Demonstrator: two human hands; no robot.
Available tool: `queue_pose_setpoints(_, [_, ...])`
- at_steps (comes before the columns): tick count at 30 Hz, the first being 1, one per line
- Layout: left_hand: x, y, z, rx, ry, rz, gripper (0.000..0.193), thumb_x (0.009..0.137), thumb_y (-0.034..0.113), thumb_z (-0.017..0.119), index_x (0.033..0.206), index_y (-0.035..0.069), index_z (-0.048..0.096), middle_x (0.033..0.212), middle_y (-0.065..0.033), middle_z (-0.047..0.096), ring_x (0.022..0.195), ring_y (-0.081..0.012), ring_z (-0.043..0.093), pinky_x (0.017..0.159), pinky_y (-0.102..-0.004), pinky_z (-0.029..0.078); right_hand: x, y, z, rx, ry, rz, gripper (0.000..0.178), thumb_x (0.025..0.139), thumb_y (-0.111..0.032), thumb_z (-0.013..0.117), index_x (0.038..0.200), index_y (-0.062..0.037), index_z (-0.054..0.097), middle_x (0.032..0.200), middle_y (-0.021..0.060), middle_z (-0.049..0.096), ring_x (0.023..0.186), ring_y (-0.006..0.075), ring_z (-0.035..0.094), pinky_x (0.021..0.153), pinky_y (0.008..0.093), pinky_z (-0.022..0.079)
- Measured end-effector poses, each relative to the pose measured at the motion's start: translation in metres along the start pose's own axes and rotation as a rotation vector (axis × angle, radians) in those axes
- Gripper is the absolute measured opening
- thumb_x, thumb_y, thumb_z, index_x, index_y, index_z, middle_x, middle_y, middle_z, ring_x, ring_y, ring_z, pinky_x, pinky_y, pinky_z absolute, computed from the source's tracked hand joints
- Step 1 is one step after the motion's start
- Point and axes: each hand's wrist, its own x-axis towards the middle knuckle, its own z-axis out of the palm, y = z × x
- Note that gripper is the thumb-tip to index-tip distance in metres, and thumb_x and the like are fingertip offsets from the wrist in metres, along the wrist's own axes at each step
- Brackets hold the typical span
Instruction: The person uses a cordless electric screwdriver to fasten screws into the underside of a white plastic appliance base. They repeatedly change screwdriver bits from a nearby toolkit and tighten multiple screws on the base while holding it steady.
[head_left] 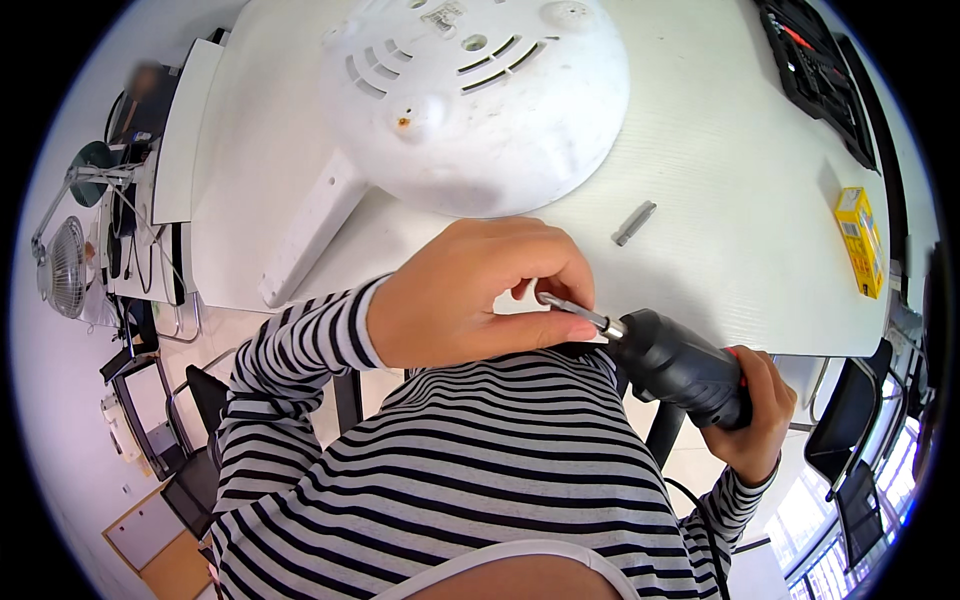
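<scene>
My right hand (758,410) is wrapped round a black power screwdriver (668,362), which points up and left over the near table edge. A slim metal screwdriver bit (575,308) sticks out of its silver chuck. My left hand (490,290) is curled round that bit, thumb and fingers closing on it just beside the chuck. Beyond the left hand lies a white round appliance housing (500,140) with vent slots and a long handle (318,230). A rust-coloured spot marks one of its screw holes. A second loose bit (635,223) rests on the table to the right.
The white table (720,150) bears an open black tool case (820,75) at the far right, with a yellow box (860,242) nearer. Black chairs (850,410) stand at the right. A fan (65,265) and a desk lamp (90,160) are off to the left.
</scene>
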Motion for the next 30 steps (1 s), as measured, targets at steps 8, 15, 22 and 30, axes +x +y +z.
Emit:
queue_pose_setpoints(8, [0.004, 0.001, 0.009, -0.243, 0.019, -0.035, 0.030, 0.066, 0.006, 0.073, 0.091, 0.003, 0.057, 0.075, -0.0048, 0.059, 0.064, -0.0109, 0.054, 0.060, -0.0223, 0.042, -0.005, 0.002, 0.006, 0.157, -0.029, 0.065, 0.050, 0.042, -0.006, 0.064, 0.090, -0.0003, 0.054, 0.071, 0.0119, 0.057, 0.057, 0.0249, 0.056, 0.054, 0.0282, 0.045])
queue_pose_setpoints(15, [0.018, -0.030, 0.071, 0.665, 0.289, -0.025, 0.043, 0.069, 0.025, 0.067, 0.103, 0.004, 0.051, 0.091, -0.0076, 0.049, 0.075, -0.0163, 0.055, 0.052, -0.0232, 0.045, -0.047, 0.031, 0.002, 0.392, 0.106, 0.290, 0.046, 0.043, -0.012, 0.063, 0.086, 0.0032, 0.055, 0.071, 0.0120, 0.058, 0.060, 0.0192, 0.056, 0.060, 0.0263, 0.044])
queue_pose_setpoints(22, [0.071, -0.037, 0.093, 0.989, 0.405, 0.032, 0.027, 0.071, 0.008, 0.058, 0.097, 0.002, 0.053, 0.075, -0.0052, 0.046, 0.063, -0.0158, 0.051, 0.049, -0.0264, 0.043, -0.068, 0.041, 0.024, 0.806, 0.558, 0.510, 0.055, 0.058, -0.003, 0.068, 0.106, 0.0006, 0.041, 0.085, 0.0104, 0.054, 0.069, 0.0160, 0.052, 0.064, 0.0258, 0.043])
queue_pose_setpoints(30, [0.210, 0.061, 0.074, 0.975, 0.525, 0.313, 0.032, 0.071, 0.004, 0.056, 0.103, 0.003, 0.054, 0.073, -0.0072, 0.050, 0.067, -0.0191, 0.054, 0.056, -0.0313, 0.046, -0.051, 0.081, 0.023, 0.925, 0.606, 0.497, 0.042, 0.055, -0.002, 0.064, 0.093, 0.0039, 0.049, 0.079, 0.0087, 0.053, 0.064, 0.0127, 0.050, 0.056, 0.0238, 0.041])
